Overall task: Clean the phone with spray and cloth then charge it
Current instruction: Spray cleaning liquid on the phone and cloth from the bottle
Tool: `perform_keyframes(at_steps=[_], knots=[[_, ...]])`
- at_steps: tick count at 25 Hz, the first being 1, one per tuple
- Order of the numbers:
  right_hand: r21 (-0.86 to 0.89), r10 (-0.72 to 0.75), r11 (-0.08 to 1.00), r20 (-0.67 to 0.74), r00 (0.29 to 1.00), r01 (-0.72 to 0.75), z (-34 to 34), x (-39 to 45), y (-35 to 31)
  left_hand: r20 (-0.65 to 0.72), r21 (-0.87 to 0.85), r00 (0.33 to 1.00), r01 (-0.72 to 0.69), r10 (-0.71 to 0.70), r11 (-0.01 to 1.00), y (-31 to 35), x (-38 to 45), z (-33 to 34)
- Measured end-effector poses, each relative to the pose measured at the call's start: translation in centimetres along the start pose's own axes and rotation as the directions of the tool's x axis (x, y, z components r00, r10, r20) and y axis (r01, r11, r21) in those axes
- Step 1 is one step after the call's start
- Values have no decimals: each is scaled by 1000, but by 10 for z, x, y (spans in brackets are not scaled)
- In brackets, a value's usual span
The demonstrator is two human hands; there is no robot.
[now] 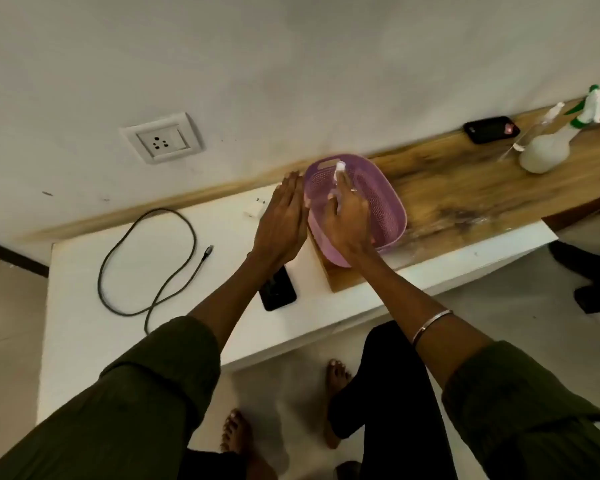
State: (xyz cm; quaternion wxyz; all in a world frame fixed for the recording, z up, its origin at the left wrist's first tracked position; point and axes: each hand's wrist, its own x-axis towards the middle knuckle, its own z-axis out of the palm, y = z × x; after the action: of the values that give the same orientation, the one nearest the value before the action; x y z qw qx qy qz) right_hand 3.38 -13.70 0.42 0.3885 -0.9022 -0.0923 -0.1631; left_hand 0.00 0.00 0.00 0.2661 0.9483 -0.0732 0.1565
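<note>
A black phone [278, 289] lies flat on the white table [125, 317], partly under my left forearm. My right hand [349, 216] is inside the purple basket [385, 199], shut on a small white-capped spray bottle [338, 169]. My left hand [283, 216] is flat with fingers straight, pressed against the basket's left rim. A dark charging cable [146, 268] loops on the table at the left. A white charger plug [255, 209] lies near the wall behind my left hand. No cloth is visible.
A wall socket [161, 140] sits above the table at the left. On the wooden counter [465, 178] at the right are a second black phone [490, 129], a green-and-white spray bottle [555, 143] and a clear spray bottle [541, 126]. My bare feet show below the table edge.
</note>
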Motion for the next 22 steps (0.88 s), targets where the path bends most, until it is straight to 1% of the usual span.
perform_keyframes(at_steps=[1, 2, 4, 6, 7, 9, 10, 11, 13, 15, 17, 18, 20, 22], knots=[[6, 58, 998, -12, 998, -58, -5, 6, 10, 42, -47, 999, -15, 17, 999, 8, 10, 7], [-16, 104, 994, -6, 995, -104, -7, 11, 19, 105, -105, 994, 15, -4, 994, 15, 19, 10], [-79, 186, 980, 17, 982, -184, -1, 22, 43, 188, -158, 982, 42, -11, 986, 29, 40, 20], [-102, 230, 969, 25, 973, -227, 12, 37, 55, 187, -141, 982, 43, -16, 989, 30, 62, 32], [-141, 235, 964, 47, 971, -227, 19, 44, 60, 184, -123, 983, 49, -26, 991, 29, 73, 38], [-263, 220, 949, 156, 963, -175, 31, 52, 73, 202, -97, 978, 71, -51, 993, 27, 89, 49], [-279, 219, 947, 192, 957, -161, 34, 54, 79, 215, -100, 975, 85, -62, 991, 26, 94, 54], [-225, 230, 957, 213, 950, -182, 38, 55, 83, 220, -122, 973, 104, -75, 987, 24, 97, 57], [-74, 261, 965, 199, 945, -251, 42, 54, 89, 190, -181, 976, 145, -111, 973, 22, 99, 62], [-18, 257, 966, 201, 945, -259, 40, 55, 89, 136, -215, 981, 163, -135, 963, 23, 99, 61], [-32, 231, 973, 239, 943, -230, 33, 58, 84, 88, -221, 988, 141, -124, 965, 29, 97, 56], [-58, 213, 977, 232, 949, -206, 27, 60, 81, 73, -214, 992, 114, -101, 970, 34, 97, 51], [-85, 194, 980, 185, 963, -181, 12, 64, 68, 35, -197, 998, 56, -50, 979, 44, 99, 33], [-72, 149, 988, 143, 978, -140, -9, 69, 47, -11, -223, 999, 46, -50, 974, 54, 102, 10]])
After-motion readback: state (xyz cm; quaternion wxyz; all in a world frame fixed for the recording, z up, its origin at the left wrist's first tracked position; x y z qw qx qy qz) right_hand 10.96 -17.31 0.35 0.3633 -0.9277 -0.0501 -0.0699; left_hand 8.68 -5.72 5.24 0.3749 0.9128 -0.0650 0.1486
